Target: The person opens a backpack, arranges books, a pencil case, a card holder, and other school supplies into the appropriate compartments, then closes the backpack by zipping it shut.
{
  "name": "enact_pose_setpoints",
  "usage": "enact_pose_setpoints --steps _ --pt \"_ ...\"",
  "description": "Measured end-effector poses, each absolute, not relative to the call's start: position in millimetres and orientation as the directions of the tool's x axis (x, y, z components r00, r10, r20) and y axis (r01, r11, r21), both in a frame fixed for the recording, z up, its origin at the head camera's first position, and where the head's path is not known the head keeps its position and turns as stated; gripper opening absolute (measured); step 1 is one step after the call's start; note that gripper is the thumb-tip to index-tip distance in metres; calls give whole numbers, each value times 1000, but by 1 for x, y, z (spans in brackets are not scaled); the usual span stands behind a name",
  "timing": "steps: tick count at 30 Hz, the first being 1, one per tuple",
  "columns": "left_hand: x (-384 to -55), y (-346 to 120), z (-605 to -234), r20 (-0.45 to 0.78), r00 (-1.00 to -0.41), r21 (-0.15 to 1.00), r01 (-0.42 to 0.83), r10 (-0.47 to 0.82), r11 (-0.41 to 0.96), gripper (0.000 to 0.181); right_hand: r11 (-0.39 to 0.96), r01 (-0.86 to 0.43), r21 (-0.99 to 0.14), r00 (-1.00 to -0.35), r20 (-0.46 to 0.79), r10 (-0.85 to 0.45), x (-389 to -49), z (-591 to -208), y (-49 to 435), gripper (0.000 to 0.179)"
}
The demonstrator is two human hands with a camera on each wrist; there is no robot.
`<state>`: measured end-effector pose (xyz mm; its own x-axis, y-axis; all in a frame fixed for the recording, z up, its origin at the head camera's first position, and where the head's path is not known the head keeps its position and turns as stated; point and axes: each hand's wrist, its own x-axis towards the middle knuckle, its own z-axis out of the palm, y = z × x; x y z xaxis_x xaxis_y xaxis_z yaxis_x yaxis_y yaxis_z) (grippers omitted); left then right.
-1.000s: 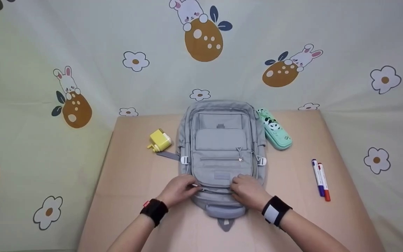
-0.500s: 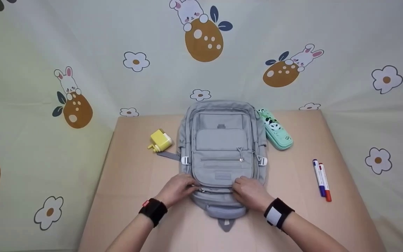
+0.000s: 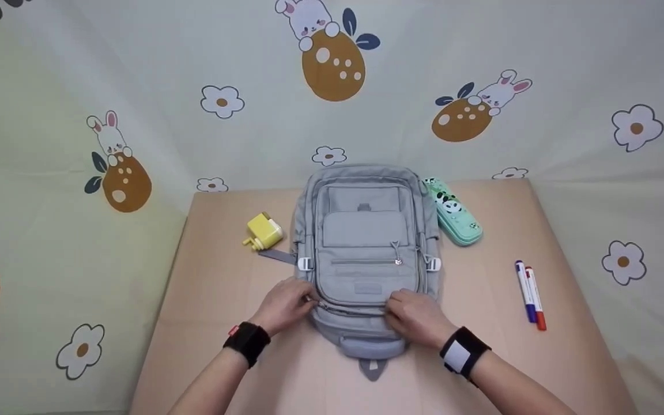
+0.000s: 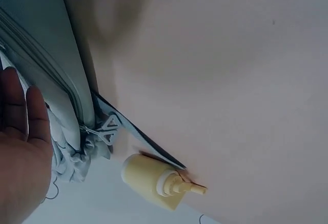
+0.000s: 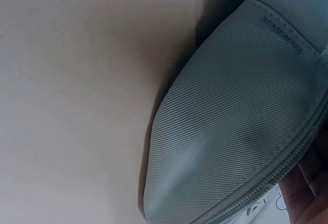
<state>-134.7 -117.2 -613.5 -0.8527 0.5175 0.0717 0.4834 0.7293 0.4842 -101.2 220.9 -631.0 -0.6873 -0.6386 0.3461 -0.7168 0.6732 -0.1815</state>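
Observation:
A grey backpack (image 3: 366, 230) lies on its back, its top handle (image 3: 372, 347) toward me. My left hand (image 3: 286, 302) pinches the zipper pull at the left end of a curved zip (image 3: 349, 311); the pull itself is mostly hidden by the fingers. On the zip's right side, my right hand (image 3: 418, 317) grips the backpack's edge with curled fingers. In the right wrist view, fingers (image 5: 302, 188) show beside the zip teeth and the ribbed grey fabric. The left wrist view has part of the left hand (image 4: 25, 147) at its edge, against the bag's side.
Left of the bag, a yellow object with a small crank (image 3: 264, 230), perhaps a pencil sharpener, lies near a grey strap (image 3: 277, 256). A green panda pencil case (image 3: 457, 213) touches the bag's right side. Blue (image 3: 525, 291) and red markers (image 3: 535, 298) lie further right on the table (image 3: 193, 357).
My left hand has moved left and slightly away from me along the zip, taking the zipper pull with it. The right hand stays at the bag's edge, shifting slightly right.

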Motion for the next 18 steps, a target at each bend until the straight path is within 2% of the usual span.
enact_pose_setpoints --steps 3,6,11,18 --pt "-138 -123 -615 92 -889 455 438 448 776 9 672 -719 -178 -684 354 -638 -101 -630 221 13" --pt "-140 -124 -615 86 -900 427 421 427 800 6 673 -720 -166 -680 363 -638 -101 -629 222 14" --pt "-139 -120 -615 50 -858 418 483 511 770 11 678 -716 -168 -685 360 -633 -100 -629 221 13" --pt "-139 -117 -615 94 -826 361 549 557 754 5 685 -707 -179 -699 325 -637 -101 -628 217 8"
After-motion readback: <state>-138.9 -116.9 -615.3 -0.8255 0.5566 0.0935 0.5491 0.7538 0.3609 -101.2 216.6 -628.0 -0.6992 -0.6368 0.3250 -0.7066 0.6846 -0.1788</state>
